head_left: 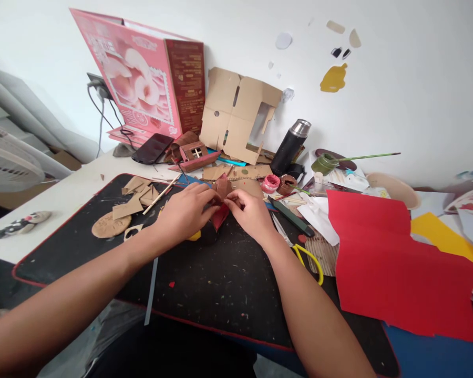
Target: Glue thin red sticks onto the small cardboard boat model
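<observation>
A small red-and-brown cardboard model (220, 216) is held low over the black mat, its pointed red end toward me. My left hand (187, 211) pinches it from the left, thumb and fingers drawn together. From the right, the fingertips of my right hand (249, 214) are closed at its upper part, close to the left fingertips. Both hands partly cover the piece, so its full shape is hidden. Behind it rests a brown model boat (194, 156) with a little window. Scissors with yellow handles (308, 261) and a dark green utility knife (294, 217) lie by my right wrist.
Cardboard scraps (128, 208) lie on the black mat (216, 291) at left. A black thermos (290, 147), a pink paint jar (270, 183) and a green jar with a brush (325, 164) stand behind. Red paper (398, 262) covers the right side. A pink box (137, 79) leans at the wall.
</observation>
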Motion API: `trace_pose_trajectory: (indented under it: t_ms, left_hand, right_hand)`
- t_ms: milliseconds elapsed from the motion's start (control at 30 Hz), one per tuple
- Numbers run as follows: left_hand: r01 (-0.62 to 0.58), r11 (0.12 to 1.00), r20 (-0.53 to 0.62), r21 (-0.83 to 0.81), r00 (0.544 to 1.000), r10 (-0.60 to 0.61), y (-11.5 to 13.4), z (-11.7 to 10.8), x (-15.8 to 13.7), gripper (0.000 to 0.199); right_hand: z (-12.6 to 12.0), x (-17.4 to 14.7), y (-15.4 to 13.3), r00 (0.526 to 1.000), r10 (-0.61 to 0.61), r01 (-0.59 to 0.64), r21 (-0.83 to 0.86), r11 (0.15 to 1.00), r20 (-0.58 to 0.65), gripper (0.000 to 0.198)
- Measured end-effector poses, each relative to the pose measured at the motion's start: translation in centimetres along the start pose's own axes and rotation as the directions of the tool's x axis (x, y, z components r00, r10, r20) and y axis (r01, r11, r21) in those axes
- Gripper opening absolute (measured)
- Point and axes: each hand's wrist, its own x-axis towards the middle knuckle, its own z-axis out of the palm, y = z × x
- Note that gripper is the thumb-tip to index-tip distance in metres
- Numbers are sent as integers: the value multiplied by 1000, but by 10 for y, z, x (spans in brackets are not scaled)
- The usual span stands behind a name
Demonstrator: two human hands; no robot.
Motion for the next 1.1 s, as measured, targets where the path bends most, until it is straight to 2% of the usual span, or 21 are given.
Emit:
trace_pose_trajectory:
  t_ms: [233,367,567,800,1100]
  left_hand:
    - [53,998,25,-23,998,-52,0,13,19,11]
    - [91,989,24,-115,996,-89,-5,17,21,8]
    - [133,960,44,-246,991,-126,-12,15,25,8]
    - [206,933,86,-296,978,-189,-12,12,28,10]
    - [225,919,85,-323,974,-208,-14,15,29,12]
  right_hand:
    - [0,-1,-1,1000,-4,4,-1,1000,4,8]
    - [1,0,-2,1000,-22,22,10,1000,4,8]
    - [0,0,-3,999,-46,46,76,996,2,14]
    - [-2,-1,-2,999,30,-33,122,992,24,21]
    - [1,1,3,1000,-4,4,137,991,1,11]
